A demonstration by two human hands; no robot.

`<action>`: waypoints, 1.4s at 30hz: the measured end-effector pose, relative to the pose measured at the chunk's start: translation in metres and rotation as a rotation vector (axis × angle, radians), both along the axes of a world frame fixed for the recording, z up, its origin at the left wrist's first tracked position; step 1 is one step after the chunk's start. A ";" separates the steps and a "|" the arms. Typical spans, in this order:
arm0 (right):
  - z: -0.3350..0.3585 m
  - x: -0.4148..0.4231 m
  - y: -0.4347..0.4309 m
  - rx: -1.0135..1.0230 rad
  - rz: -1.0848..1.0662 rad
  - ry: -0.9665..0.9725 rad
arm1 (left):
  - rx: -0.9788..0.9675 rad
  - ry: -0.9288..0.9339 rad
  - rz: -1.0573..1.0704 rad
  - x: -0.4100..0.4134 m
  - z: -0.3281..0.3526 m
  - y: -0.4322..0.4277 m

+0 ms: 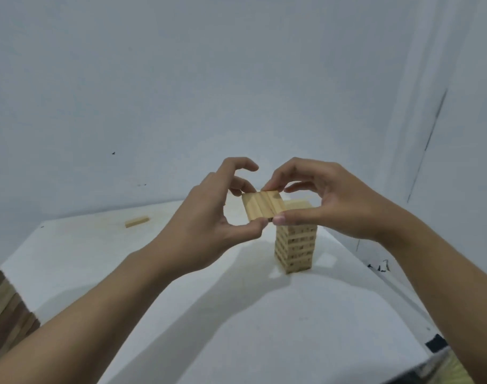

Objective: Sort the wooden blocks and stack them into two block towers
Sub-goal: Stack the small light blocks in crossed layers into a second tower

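White table (236,314) under a pale wall (181,79) carries the block tower (296,245), and close by its top the left grip (206,217) and right grip (336,203), fingers curled, pinch a flat row of three blocks (263,205).

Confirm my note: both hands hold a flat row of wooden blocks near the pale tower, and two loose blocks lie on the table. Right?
No: the head view shows one loose block on the table, not two. The left hand and right hand do hold the row of blocks near the pale tower.
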State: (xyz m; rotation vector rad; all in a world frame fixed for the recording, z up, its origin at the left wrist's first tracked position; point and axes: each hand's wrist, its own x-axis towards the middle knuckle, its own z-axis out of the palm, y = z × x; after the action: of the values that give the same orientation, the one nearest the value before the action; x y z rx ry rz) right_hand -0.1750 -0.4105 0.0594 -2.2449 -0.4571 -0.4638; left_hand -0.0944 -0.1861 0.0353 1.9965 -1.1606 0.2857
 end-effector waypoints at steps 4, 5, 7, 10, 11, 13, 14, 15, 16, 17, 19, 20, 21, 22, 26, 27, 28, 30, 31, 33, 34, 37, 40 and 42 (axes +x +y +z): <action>0.003 0.004 -0.032 -0.032 -0.078 0.032 | 0.020 0.067 -0.030 0.011 0.005 -0.037; 0.002 0.006 -0.039 -0.031 -0.094 0.039 | 0.024 0.078 -0.035 0.014 0.004 -0.045; -0.002 0.009 -0.051 -0.019 -0.118 0.049 | 0.022 0.094 -0.039 0.018 0.001 -0.058; -0.009 0.016 -0.063 -0.014 -0.126 0.074 | 0.014 0.114 -0.020 0.022 -0.004 -0.070; -0.011 0.018 -0.066 -0.017 -0.126 0.082 | 0.013 0.117 -0.011 0.024 -0.006 -0.072; -0.015 0.023 -0.070 -0.015 -0.123 0.096 | 0.015 0.122 0.003 0.027 -0.010 -0.075; -0.017 0.025 -0.071 -0.009 -0.120 0.103 | 0.019 0.125 0.010 0.029 -0.012 -0.076; -0.018 0.027 -0.072 -0.004 -0.115 0.111 | 0.024 0.128 0.015 0.031 -0.014 -0.076; -0.020 0.028 -0.073 -0.003 -0.112 0.119 | 0.028 0.129 0.018 0.032 -0.016 -0.076; -0.021 0.030 -0.074 -0.006 -0.109 0.127 | 0.033 0.130 0.021 0.033 -0.017 -0.075; -0.024 0.033 -0.075 -0.012 -0.107 0.137 | 0.043 0.130 0.024 0.034 -0.019 -0.076; -0.025 0.034 -0.075 -0.014 -0.109 0.141 | 0.047 0.129 0.026 0.035 -0.019 -0.076; -0.027 0.035 -0.075 -0.015 -0.110 0.144 | 0.052 0.127 0.030 0.036 -0.020 -0.076; -0.028 0.036 -0.076 -0.013 -0.111 0.148 | 0.054 0.124 0.034 0.037 -0.021 -0.076; -0.029 0.037 -0.078 -0.006 -0.107 0.156 | 0.057 0.123 0.043 0.038 -0.022 -0.076; -0.030 0.037 -0.078 -0.003 -0.103 0.158 | 0.058 0.127 0.042 0.038 -0.022 -0.076; -0.030 0.037 -0.078 0.003 -0.101 0.159 | 0.058 0.129 0.040 0.037 -0.022 -0.076; -0.031 0.036 -0.078 0.015 -0.103 0.162 | 0.052 0.133 0.032 0.037 -0.021 -0.077; -0.032 0.035 -0.078 0.019 -0.102 0.166 | 0.046 0.140 0.025 0.036 -0.021 -0.077; -0.032 0.033 -0.079 0.031 -0.099 0.167 | 0.042 0.152 0.014 0.036 -0.021 -0.077; -0.033 0.031 -0.079 0.047 -0.104 0.162 | 0.045 0.155 0.009 0.036 -0.021 -0.076; -0.038 0.024 -0.079 0.145 -0.112 0.146 | 0.044 0.180 -0.008 0.034 -0.023 -0.075; -0.049 0.020 -0.079 0.227 -0.098 0.125 | 0.004 0.228 -0.018 0.034 -0.026 -0.074; -0.055 0.019 -0.079 0.268 -0.093 0.119 | -0.018 0.252 -0.028 0.034 -0.027 -0.075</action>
State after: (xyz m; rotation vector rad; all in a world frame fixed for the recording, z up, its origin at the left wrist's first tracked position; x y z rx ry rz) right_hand -0.1563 -0.4891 0.0048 -2.0262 -0.2151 -0.4103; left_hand -0.0607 -0.2613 0.0078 1.9341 -1.0208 0.0280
